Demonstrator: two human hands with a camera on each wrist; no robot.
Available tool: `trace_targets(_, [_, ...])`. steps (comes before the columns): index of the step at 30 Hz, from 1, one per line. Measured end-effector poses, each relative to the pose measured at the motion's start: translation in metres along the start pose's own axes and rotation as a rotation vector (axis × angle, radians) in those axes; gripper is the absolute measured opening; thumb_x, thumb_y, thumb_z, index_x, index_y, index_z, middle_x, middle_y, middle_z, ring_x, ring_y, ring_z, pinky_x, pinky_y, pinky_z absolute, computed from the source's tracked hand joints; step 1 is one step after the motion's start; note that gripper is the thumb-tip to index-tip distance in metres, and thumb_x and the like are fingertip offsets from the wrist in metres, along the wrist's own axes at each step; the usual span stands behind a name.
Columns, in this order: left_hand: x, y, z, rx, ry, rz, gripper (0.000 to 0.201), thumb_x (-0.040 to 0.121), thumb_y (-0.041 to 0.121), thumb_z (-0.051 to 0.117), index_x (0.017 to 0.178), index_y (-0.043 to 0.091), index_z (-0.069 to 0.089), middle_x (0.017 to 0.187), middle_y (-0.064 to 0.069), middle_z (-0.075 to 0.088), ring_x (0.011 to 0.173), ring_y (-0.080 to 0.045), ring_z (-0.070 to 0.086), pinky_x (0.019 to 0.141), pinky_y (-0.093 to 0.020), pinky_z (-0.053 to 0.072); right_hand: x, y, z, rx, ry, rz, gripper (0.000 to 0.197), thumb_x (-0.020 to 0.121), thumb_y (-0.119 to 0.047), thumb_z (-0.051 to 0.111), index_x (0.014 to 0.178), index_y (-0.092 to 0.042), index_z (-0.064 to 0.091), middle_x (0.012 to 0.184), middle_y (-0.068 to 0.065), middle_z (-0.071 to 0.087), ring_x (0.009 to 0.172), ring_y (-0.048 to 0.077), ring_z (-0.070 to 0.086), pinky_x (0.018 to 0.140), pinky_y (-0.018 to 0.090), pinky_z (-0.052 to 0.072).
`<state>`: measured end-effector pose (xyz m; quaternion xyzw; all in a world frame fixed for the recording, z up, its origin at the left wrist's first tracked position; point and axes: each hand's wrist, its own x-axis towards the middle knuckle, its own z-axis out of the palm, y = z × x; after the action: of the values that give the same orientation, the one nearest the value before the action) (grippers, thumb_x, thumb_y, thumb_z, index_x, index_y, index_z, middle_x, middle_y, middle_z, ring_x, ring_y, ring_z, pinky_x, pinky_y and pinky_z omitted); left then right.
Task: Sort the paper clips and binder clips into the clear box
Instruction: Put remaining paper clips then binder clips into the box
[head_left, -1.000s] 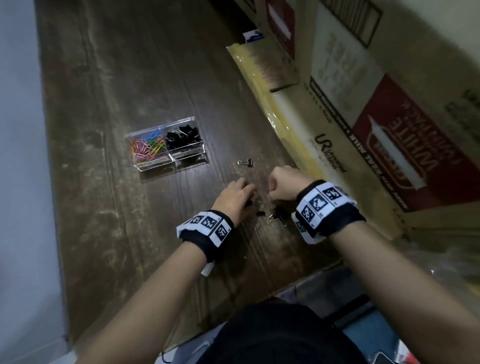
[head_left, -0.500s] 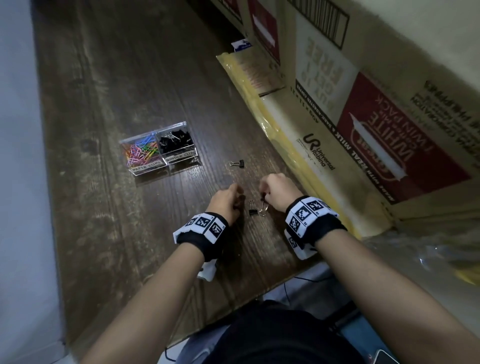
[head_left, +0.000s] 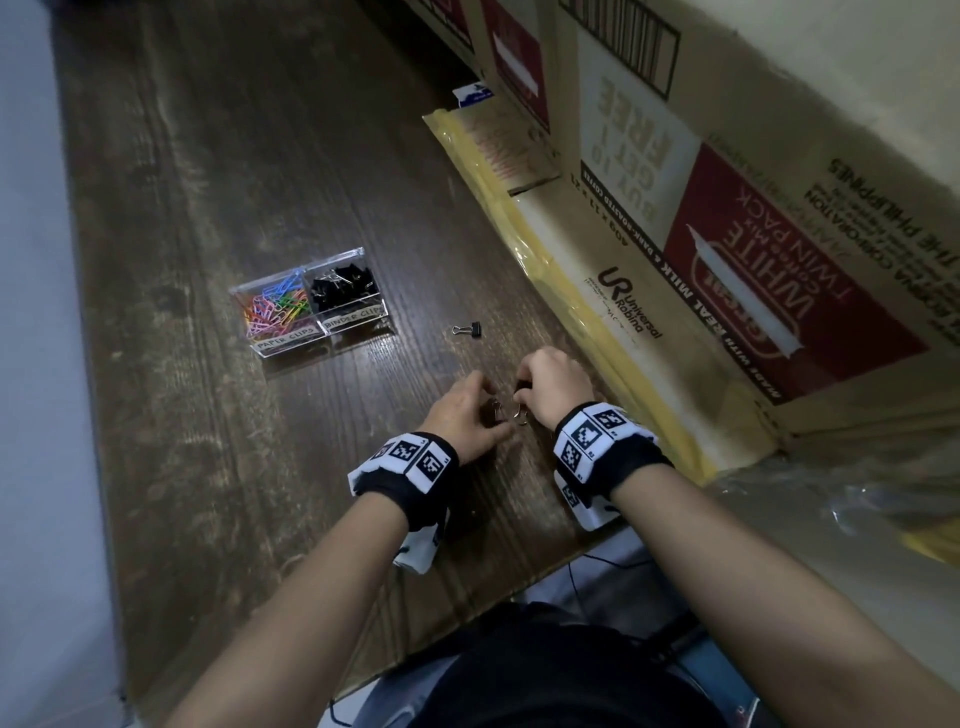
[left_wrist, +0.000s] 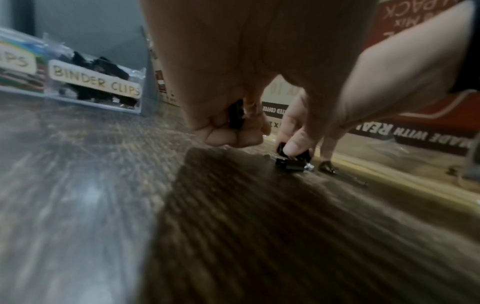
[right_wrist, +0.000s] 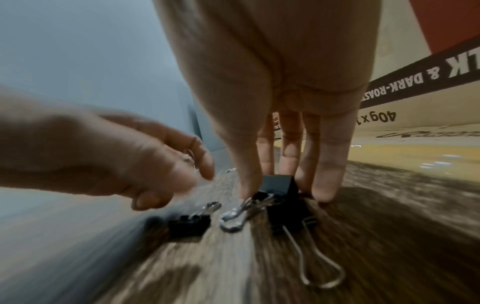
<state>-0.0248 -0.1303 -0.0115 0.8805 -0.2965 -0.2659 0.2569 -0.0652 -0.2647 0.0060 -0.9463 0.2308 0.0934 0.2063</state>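
Nearest the person, both hands work close together over the dark wood-grain worktop (head_left: 218, 467), each wrist wrapped in a black band with white square-code markers. The left hand (head_left: 464, 415) is curled into a loose fist, and the left wrist view shows a small black binder clip (left_wrist: 235, 115) tucked between its curled fingers (left_wrist: 226, 136) and the palm. The right hand (head_left: 555, 387) points downward with its fingers (right_wrist: 328, 181) and thumb set around a black binder clip (right_wrist: 279, 183) that stands on the wood, pinching it from both sides; its wire handle lies flat toward the camera. Just left of that one, another small binder clip (right_wrist: 189, 224) lies loose on the wood, not touched by either hand. A little farther out, a lone binder clip (head_left: 467, 329) lies by itself, between the hands and the clear box (head_left: 358, 270). The box stands farther left on the worktop, split into two compartments: the left one, labelled PAPER CLIPS, holds coloured paper clips (head_left: 275, 309), and the right one, labelled BINDER CLIPS, holds black binder clips (head_left: 343, 286). Along the right edge stand printed cardboard cartons (head_left: 727, 260), their lower flap covered in yellowish tape.
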Motion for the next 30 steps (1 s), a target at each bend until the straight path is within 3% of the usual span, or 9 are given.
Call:
trace_targets(4, [0.006, -0.002, 0.003, 0.115, -0.093, -0.038, 0.058, 0.076, 0.047, 0.066, 0.119, 0.016, 0.040, 0.123, -0.007, 0.049, 0.108, -0.024, 0.052, 0.094, -0.041, 0.045, 0.005, 0.012, -0.006, 0.122, 0.046, 0.048, 0.010, 0.084, -0.010, 0.063, 0.093, -0.012, 0.066, 0.108, 0.004, 0.059, 0.107, 0.023, 0.052, 0.087, 0.034, 0.045])
trace_targets(7, [0.010, -0.002, 0.005, 0.119, -0.035, -0.035, 0.047, 0.082, 0.042, 0.060, 0.115, 0.012, 0.043, 0.122, -0.009, 0.048, 0.108, -0.028, 0.053, 0.093, -0.044, 0.046, 0.011, 0.024, -0.017, 0.303, 0.073, 0.116, 0.009, 0.079, -0.006, 0.067, 0.085, -0.011, 0.065, 0.092, -0.001, 0.060, 0.090, 0.017, 0.057, 0.074, 0.027, 0.044])
trace_targets(12, [0.016, -0.007, 0.008, 0.086, 0.001, 0.003, 0.029, 0.086, 0.027, 0.060, 0.106, 0.006, 0.055, 0.116, -0.014, 0.047, 0.103, -0.030, 0.054, 0.091, -0.040, 0.044, 0.007, 0.034, -0.031, 0.630, 0.113, 0.233, 0.022, 0.082, -0.002, 0.057, 0.066, -0.016, 0.059, 0.075, 0.004, 0.063, 0.068, 0.019, 0.061, 0.070, 0.033, 0.052])
trace_targets(16, [0.021, -0.006, 0.009, 0.121, 0.030, 0.039, 0.031, 0.086, 0.025, 0.060, 0.104, 0.000, 0.055, 0.117, -0.017, 0.043, 0.101, -0.031, 0.053, 0.091, -0.038, 0.044, -0.004, 0.034, -0.026, 0.342, 0.019, 0.266, 0.029, 0.089, -0.024, 0.046, 0.063, -0.012, 0.047, 0.060, 0.000, 0.044, 0.056, 0.018, 0.046, 0.057, 0.028, 0.040])
trace_targets(18, [0.022, -0.008, 0.011, 0.160, 0.022, 0.059, 0.034, 0.086, 0.027, 0.059, 0.104, -0.002, 0.054, 0.119, -0.018, 0.039, 0.102, -0.031, 0.052, 0.092, -0.039, 0.045, -0.014, 0.032, -0.019, 0.031, -0.052, 0.248, 0.038, 0.088, -0.049, 0.050, 0.073, -0.014, 0.050, 0.063, -0.001, 0.046, 0.060, 0.018, 0.048, 0.058, 0.028, 0.038])
trace_targets(20, [0.024, -0.008, 0.010, 0.164, 0.011, 0.081, 0.037, 0.087, 0.030, 0.058, 0.104, -0.003, 0.053, 0.120, -0.018, 0.038, 0.101, -0.031, 0.052, 0.091, -0.040, 0.046, -0.020, 0.029, -0.013, -0.122, -0.087, 0.226, 0.046, 0.081, -0.059, 0.056, 0.082, -0.013, 0.050, 0.072, 0.000, 0.051, 0.070, 0.020, 0.054, 0.062, 0.031, 0.042])
trace_targets(23, [0.029, -0.006, 0.002, 0.138, 0.004, 0.054, 0.041, 0.088, 0.033, 0.054, 0.107, -0.003, 0.050, 0.118, -0.019, 0.044, 0.101, -0.032, 0.054, 0.089, -0.040, 0.045, -0.020, 0.024, -0.005, -0.118, -0.095, 0.225, 0.037, 0.081, -0.048, 0.065, 0.087, -0.014, 0.052, 0.080, 0.001, 0.053, 0.081, 0.023, 0.058, 0.067, 0.032, 0.045])
trace_targets(26, [0.038, -0.005, -0.014, -0.050, 0.052, -0.028, 0.030, 0.092, 0.033, 0.048, 0.098, 0.003, 0.049, 0.097, -0.017, 0.057, 0.094, -0.034, 0.058, 0.078, -0.037, 0.043, -0.017, 0.018, -0.003, -0.038, -0.106, 0.219, 0.024, 0.082, -0.034, 0.067, 0.088, -0.012, 0.057, 0.087, 0.004, 0.062, 0.085, 0.025, 0.063, 0.072, 0.033, 0.050])
trace_targets(30, [0.056, 0.002, -0.038, -0.413, 0.256, -0.149, 0.032, 0.098, 0.028, 0.032, 0.096, 0.005, 0.054, 0.094, -0.012, 0.055, 0.095, -0.030, 0.055, 0.078, -0.030, 0.035, -0.013, 0.018, -0.007, 0.104, -0.160, 0.227, 0.024, 0.078, -0.034, 0.068, 0.080, -0.011, 0.060, 0.074, 0.005, 0.064, 0.070, 0.025, 0.065, 0.065, 0.034, 0.054])
